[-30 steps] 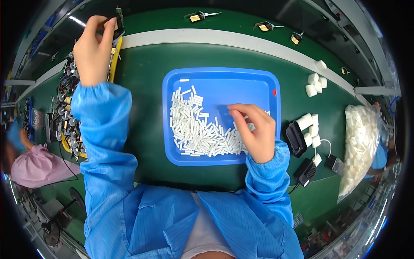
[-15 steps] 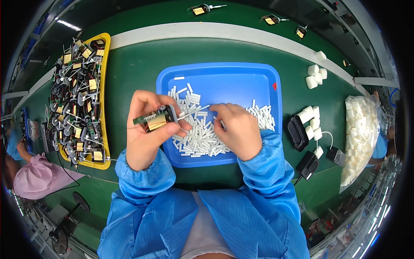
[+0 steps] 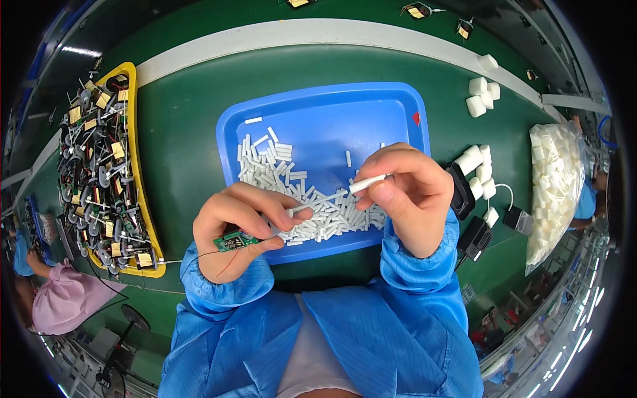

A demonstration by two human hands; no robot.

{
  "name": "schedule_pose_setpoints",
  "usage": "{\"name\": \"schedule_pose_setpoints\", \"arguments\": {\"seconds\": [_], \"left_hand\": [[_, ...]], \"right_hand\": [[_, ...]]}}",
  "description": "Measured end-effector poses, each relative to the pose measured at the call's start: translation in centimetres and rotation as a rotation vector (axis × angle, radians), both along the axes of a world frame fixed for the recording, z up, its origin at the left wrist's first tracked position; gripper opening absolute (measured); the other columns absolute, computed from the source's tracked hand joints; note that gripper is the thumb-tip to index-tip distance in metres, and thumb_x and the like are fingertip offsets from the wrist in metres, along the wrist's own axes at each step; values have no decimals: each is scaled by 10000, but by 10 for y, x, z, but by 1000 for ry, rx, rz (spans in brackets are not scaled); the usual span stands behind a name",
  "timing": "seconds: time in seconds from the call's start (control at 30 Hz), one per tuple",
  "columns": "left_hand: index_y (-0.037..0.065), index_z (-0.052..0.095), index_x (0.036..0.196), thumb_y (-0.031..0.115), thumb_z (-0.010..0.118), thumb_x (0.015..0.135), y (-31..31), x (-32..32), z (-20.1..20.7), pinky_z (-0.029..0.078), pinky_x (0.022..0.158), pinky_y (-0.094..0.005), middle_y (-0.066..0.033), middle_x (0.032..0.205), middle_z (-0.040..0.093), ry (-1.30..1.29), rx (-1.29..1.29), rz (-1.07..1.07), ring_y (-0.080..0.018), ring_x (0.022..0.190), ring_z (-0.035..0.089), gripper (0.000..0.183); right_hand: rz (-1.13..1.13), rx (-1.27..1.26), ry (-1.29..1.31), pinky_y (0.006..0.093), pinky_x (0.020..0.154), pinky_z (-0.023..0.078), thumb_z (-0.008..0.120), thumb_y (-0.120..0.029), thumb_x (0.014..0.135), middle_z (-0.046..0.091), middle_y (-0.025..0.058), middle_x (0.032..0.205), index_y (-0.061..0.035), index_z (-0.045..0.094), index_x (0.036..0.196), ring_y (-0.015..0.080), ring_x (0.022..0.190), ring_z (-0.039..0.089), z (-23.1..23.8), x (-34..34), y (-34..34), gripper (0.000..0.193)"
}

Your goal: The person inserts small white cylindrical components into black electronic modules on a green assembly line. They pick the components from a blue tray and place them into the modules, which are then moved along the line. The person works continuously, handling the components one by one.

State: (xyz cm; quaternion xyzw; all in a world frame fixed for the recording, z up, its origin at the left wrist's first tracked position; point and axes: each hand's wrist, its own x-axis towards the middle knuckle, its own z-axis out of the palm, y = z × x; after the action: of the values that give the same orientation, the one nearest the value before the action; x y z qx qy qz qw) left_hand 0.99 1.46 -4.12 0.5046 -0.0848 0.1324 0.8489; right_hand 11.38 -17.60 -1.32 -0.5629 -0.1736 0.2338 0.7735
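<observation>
My left hand (image 3: 232, 215) is closed round a small device with a green circuit board (image 3: 232, 241), mostly covered by the fingers. A thin white shaft (image 3: 323, 199) sticks out of it toward the right. Between thumb and fingertips, my right hand (image 3: 419, 196) pinches a short white tube (image 3: 366, 184), its left end close to the shaft's tip; I cannot tell whether they touch. Both hands are over the near part of a blue tray (image 3: 318, 93), which holds a heap of loose white tubes (image 3: 262, 164).
On the left, a yellow tray (image 3: 141, 199) is piled with similar devices. White foam cylinders (image 3: 476, 105) lie at the right, beside a black case (image 3: 458, 182), a black box (image 3: 474, 243) and a bulging clear bag (image 3: 556, 189). A co-worker's pink sleeve (image 3: 70, 297) shows at far left.
My right hand has lifted a tube from the heap and moved right and nearer to me. My left hand has turned the device and lowered it toward me.
</observation>
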Motion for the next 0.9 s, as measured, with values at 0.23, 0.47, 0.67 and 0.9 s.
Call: {"name": "schedule_pose_setpoints", "arguments": {"seconds": [0.23, 0.47, 0.67, 0.9], "left_hand": [[11, 537, 940, -173, 632, 731, -3, 4, 4, 557, 855, -435, -236, 1118, 493, 48, 87, -6, -314, 948, 628, 295], [18, 586, 919, -172, 644, 724, -4, 5, 11, 572, 794, -372, -256, 1247, 384, 60, 259, -42, -272, 903, 638, 278], [11, 627, 925, -84, 655, 752, -7, -2, 13, 556, 788, -355, -232, 1226, 405, 44, 391, -19, -282, 934, 621, 199], [3, 638, 895, -69, 670, 732, 25, 77, 16, 497, 792, -319, -128, 975, 625, -152, 1158, 555, -249, 940, 616, 181]], "right_hand": [[137, -224, -217, 255, 637, 559, 678, 40, 772, 655, 118, 893, 20, 665, 934, 174, 806, 659, 4, 3, 7, 163], [198, -328, -372, 242, 527, 502, 705, -41, 772, 644, 72, 751, -16, 669, 818, 149, 660, 609, 1, 2, 11, 64], [256, -345, -386, 241, 534, 489, 698, -50, 777, 636, 61, 749, -14, 663, 844, 145, 666, 588, 3, -1, 9, 83], [-152, -274, -132, 231, 624, 464, 580, -122, 890, 620, 78, 960, -23, 578, 1130, 107, 806, 548, -5, -2, -1, 259]]}}
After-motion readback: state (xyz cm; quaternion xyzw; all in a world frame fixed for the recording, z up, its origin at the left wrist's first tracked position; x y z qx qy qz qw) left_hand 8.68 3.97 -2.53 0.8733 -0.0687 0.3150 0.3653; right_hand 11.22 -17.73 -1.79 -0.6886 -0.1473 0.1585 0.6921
